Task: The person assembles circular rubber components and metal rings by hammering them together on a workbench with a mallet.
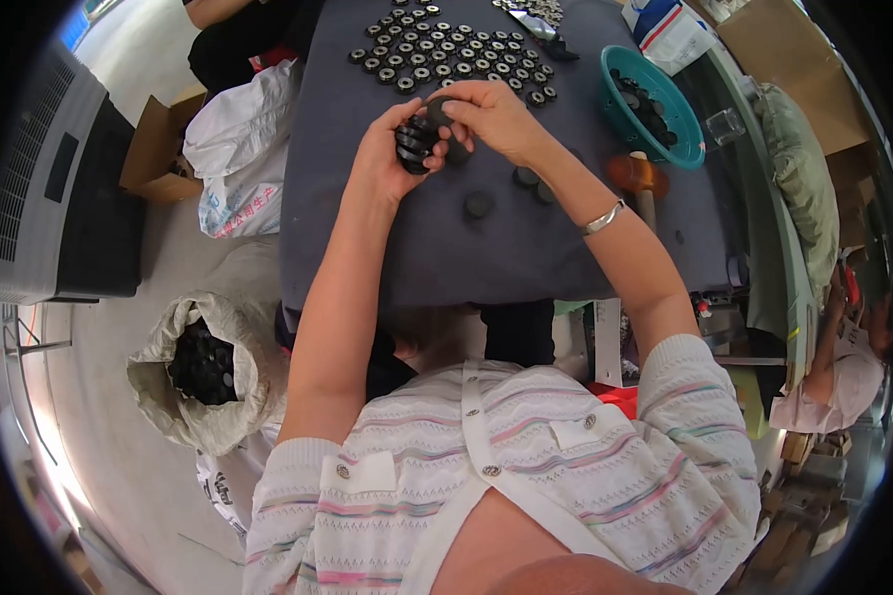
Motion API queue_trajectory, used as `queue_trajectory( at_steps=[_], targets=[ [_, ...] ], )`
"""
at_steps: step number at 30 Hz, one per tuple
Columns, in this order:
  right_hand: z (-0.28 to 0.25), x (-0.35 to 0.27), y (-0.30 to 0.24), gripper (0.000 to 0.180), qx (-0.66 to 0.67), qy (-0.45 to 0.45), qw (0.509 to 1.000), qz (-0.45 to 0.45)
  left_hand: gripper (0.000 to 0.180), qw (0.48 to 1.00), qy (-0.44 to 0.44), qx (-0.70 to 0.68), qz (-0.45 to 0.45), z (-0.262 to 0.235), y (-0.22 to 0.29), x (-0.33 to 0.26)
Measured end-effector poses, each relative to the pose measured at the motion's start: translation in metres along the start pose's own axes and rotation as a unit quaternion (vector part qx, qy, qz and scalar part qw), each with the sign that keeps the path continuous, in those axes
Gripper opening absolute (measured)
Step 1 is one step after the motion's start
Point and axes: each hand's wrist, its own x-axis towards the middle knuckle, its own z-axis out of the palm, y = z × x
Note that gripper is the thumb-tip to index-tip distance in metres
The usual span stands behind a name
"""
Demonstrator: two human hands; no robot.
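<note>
Left hand (380, 156): you cup several glossy black round pieces (414, 149).
Right hand (496, 117): you pinch one dark flat disc (439, 111).

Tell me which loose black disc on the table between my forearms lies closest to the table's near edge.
The single black disc, left of the two discs beside the right forearm. It lies by itself; the others are farther from that edge.

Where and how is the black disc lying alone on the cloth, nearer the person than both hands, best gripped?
Probably by its rim, thumb and finger on opposite edges, coming from above or the near side: the black disc appears to lie flat on the dark cloth, and no other disc touches its round edge.
</note>
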Motion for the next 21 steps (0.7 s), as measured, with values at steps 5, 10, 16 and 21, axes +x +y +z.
queue_trajectory(
  at_steps=[5, 10, 16, 21],
  targets=[
    [-0.031, 0.0, 0.009, 0.025, -0.026, 0.095, 0.995, 0.033, 0.035, 0.998, 0.047, -0.021, 0.029, -0.003, 0.005, 0.0],
    [-0.056, -0.006, 0.048, 0.022, -0.184, 0.042, 0.967, 0.171, 0.036, 0.998, 0.049, -0.01, 0.038, -0.001, 0.004, 0.0],
    [-0.054, -0.015, 0.046, 0.028, -0.462, 0.017, 0.886, 0.016, 0.036, 0.998, 0.049, -0.011, 0.04, -0.004, 0.005, 0.002],
    [-0.052, -0.014, 0.045, 0.028, -0.536, -0.015, 0.844, -0.009, 0.036, 0.998, 0.051, -0.006, 0.048, -0.006, 0.005, 0.004]
  ],
)
